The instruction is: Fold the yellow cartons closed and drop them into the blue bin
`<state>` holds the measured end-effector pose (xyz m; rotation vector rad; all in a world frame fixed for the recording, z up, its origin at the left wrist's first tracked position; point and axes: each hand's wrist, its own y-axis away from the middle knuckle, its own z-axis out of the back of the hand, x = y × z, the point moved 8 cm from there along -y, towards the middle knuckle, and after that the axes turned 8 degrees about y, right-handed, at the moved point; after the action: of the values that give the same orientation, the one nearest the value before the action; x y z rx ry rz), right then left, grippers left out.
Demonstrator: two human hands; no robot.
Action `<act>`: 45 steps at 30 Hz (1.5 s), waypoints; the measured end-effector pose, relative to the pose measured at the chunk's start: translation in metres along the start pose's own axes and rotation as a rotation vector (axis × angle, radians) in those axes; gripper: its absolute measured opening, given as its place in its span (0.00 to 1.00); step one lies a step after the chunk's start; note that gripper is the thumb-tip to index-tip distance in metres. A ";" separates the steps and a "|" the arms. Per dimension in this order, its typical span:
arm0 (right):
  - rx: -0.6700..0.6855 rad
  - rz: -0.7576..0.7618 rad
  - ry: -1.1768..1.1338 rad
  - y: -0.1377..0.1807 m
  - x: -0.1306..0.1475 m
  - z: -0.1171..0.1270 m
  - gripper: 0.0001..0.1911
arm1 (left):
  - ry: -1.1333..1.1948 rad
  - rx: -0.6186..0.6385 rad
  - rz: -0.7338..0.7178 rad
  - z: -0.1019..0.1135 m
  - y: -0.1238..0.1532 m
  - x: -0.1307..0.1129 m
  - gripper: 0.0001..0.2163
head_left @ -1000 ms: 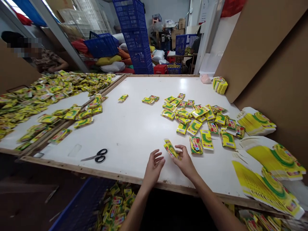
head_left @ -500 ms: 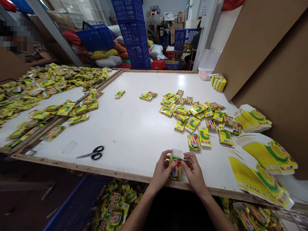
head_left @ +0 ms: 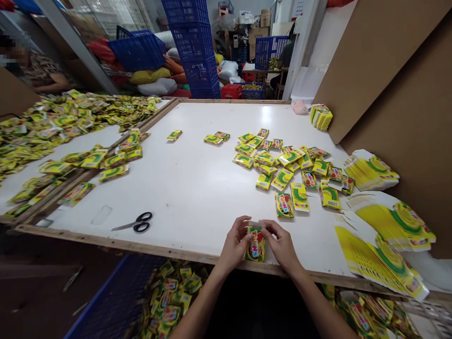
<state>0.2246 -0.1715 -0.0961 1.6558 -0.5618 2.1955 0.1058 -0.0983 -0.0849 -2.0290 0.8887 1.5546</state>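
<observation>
A small yellow carton with red and green print stands upright at the near edge of the white table. My left hand grips its left side and my right hand its right side, with fingertips of both pressing on its white top flap. Several more yellow cartons lie scattered just beyond my hands. Stacks of flat, unfolded yellow carton blanks fan out on the right.
Black scissors lie near the front left edge. A blue crate below the table holds finished cartons. A second table on the left is heaped with cartons, a person behind it. Brown cardboard sheets lean on the right.
My right hand brought the carton from flat on the table to upright at the near edge, my left hand joined it, and the raised white flap has been pressed down.
</observation>
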 end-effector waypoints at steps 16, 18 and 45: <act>-0.038 -0.044 0.159 -0.003 0.019 0.004 0.12 | -0.163 -0.196 -0.006 0.007 -0.005 -0.004 0.09; -0.030 -0.039 0.132 -0.002 0.021 0.004 0.12 | -0.123 -0.184 0.011 0.007 -0.006 -0.002 0.09; -0.390 0.040 0.715 -0.032 -0.007 0.064 0.16 | -0.702 -0.286 -0.077 0.074 0.055 -0.097 0.10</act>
<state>0.2956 -0.1755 -0.0837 0.6066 -0.7392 2.3063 -0.0002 -0.0646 -0.0097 -1.4579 0.3240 2.2241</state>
